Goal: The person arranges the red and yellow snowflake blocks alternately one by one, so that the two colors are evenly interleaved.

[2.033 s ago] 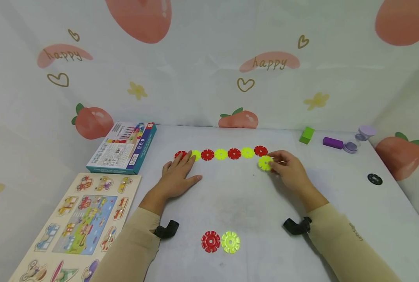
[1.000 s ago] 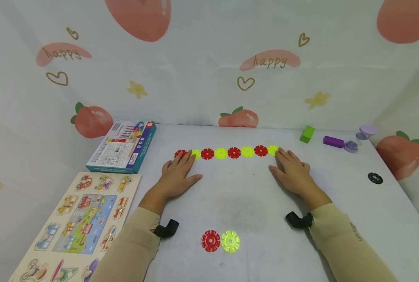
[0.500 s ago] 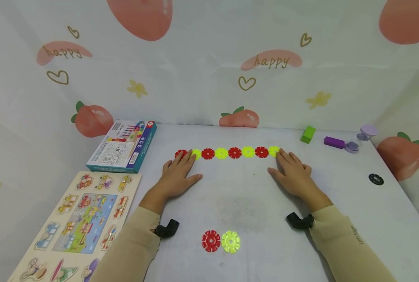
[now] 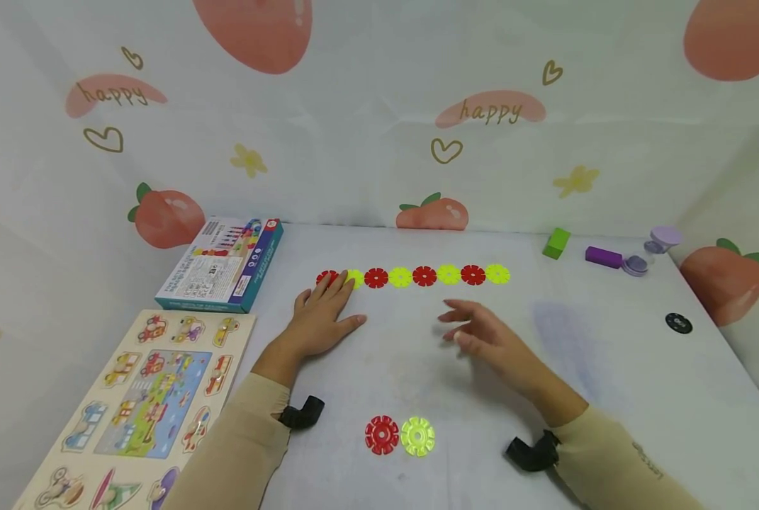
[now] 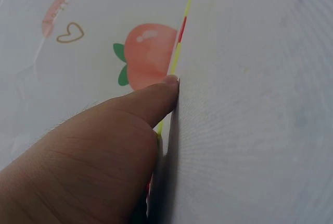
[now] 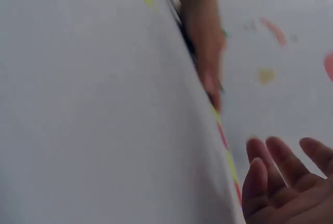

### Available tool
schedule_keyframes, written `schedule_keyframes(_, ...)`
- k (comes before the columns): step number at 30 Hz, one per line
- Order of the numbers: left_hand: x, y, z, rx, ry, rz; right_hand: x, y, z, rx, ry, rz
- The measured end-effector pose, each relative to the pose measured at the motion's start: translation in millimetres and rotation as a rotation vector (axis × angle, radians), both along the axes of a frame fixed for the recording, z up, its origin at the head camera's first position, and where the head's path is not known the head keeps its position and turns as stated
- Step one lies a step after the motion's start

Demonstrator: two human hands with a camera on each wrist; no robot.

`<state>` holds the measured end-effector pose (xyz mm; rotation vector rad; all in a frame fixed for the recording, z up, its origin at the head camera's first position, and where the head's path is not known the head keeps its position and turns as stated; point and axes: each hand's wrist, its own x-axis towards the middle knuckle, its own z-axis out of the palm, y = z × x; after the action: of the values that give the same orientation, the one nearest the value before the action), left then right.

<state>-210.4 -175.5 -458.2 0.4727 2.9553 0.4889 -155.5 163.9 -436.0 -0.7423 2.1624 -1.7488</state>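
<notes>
A row of notched plastic discs, red and yellow-green by turns, lies across the table; one red disc (image 4: 424,276) is near its middle and a yellow-green disc (image 4: 497,274) ends it at the right. My left hand (image 4: 318,322) lies flat with fingers spread, fingertips over the two leftmost discs and partly hiding them. My right hand (image 4: 490,343) hovers between the row and the near discs, fingers loosely bent and nothing in them; the right wrist view shows its fingers (image 6: 283,169) apart. Closer to me lie another red disc (image 4: 382,435) and yellow-green disc (image 4: 418,435), side by side.
At the left are a wooden picture puzzle board (image 4: 235,368) and a flat box (image 4: 200,280) behind it. A green block (image 4: 556,243), a purple block (image 4: 604,257), a small clear-and-lilac object (image 4: 662,239) and a black disc (image 4: 679,324) lie at the right.
My right hand set its yellow-green disc at the row's right end and pressed there with straight fingers. It has since lifted off and moved left and nearer. My left hand stays put.
</notes>
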Motion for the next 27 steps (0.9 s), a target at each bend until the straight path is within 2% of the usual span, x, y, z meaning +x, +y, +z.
schedule_keyframes(2, 0.1, 0.3, 0.7, -0.005, -0.001, 0.000, 14.1, -16.2, -2.8, -0.033, -0.055, 0.125)
schedule_keyframes(5, 0.4, 0.6, 1.6, -0.006, 0.002, -0.004, 34.5, -39.3, -6.5, 0.042, -0.086, 0.254)
schedule_keyframes(6, 0.6, 0.8, 1.8, -0.005, 0.004, -0.005, 40.9, -45.9, -7.1, 0.090, -0.068, 0.288)
schedule_keyframes(8, 0.8, 0.6, 2.0, -0.006, 0.008, -0.004, 52.5, -57.4, -8.7, 0.217, 0.021, 0.331)
schedule_keyframes(10, 0.9, 0.4, 2.0, -0.005, 0.011, -0.003, 61.6, -66.0, -10.9, 0.331, 0.148, 0.340)
schedule_keyframes(12, 0.5, 0.9, 1.7, -0.010, 0.010, -0.003, 67.9, -71.4, -13.1, 0.427, 0.280, 0.312)
schedule_keyframes(14, 0.3, -0.1, 1.9, -0.014, 0.008, 0.000, 71.4, -76.0, -14.5, 0.475, 0.335, 0.274)
schedule_keyframes(16, 0.2, -0.8, 2.0, -0.016, 0.007, -0.001, 72.9, -78.9, -14.9, 0.490, 0.339, 0.248)
schedule_keyframes(19, 0.3, -1.1, 2.1, -0.017, 0.004, 0.003, 73.1, -80.1, -14.9, 0.446, 0.261, 0.234)
schedule_keyframes(23, 0.8, -1.2, 1.8, -0.013, -0.004, 0.005, 67.6, -76.8, -13.2, 0.251, 0.147, 0.229)
schedule_keyframes(25, 0.4, -0.9, 0.9, -0.008, -0.005, 0.004, 61.1, -70.7, -8.7, 0.175, 0.122, 0.201)
schedule_keyframes(27, 0.1, -0.6, 0.9, -0.007, -0.009, 0.003, 51.2, -60.7, -3.3, 0.149, 0.091, 0.133)
